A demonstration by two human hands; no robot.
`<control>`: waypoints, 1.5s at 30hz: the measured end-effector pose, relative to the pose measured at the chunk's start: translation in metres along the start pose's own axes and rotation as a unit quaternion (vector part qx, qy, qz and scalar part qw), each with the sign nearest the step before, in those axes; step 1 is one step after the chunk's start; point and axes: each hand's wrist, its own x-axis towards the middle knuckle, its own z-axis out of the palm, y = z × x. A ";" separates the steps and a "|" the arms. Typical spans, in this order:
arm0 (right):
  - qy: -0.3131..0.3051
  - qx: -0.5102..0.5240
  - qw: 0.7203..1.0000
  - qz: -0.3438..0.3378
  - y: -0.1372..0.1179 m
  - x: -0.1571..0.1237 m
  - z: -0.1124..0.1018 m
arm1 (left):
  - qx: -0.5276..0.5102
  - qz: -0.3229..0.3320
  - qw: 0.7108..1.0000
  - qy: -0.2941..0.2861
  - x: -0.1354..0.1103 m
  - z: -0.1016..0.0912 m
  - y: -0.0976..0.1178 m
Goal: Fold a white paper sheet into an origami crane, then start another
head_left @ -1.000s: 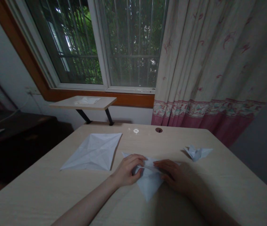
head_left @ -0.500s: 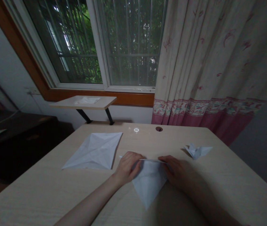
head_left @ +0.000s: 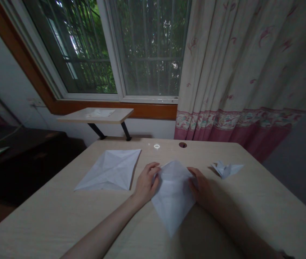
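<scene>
- Head view: left hand [head_left: 146,181] and right hand [head_left: 203,187], each grip closed on a side edge of the folded paper [head_left: 173,196].
- Creased sheet [head_left: 109,169] lies left of the left grip, on the table [head_left: 47,223].

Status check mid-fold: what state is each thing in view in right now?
diamond paper, folded to a point, held at both side corners.
left hand, gripping its left corner.
right hand, gripping its right corner.
creased sheet, unfolded, lying flat.
small paper figure, folded up, untouched.
curtain, drawn to the right.

Head-worn camera looks forward and down across the table [head_left: 61,216] toward the window [head_left: 131,46].
</scene>
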 end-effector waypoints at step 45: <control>0.005 -0.199 0.976 0.093 0.017 0.000 0.007 | 0.063 -0.033 0.938 -0.338 0.000 0.004 0.000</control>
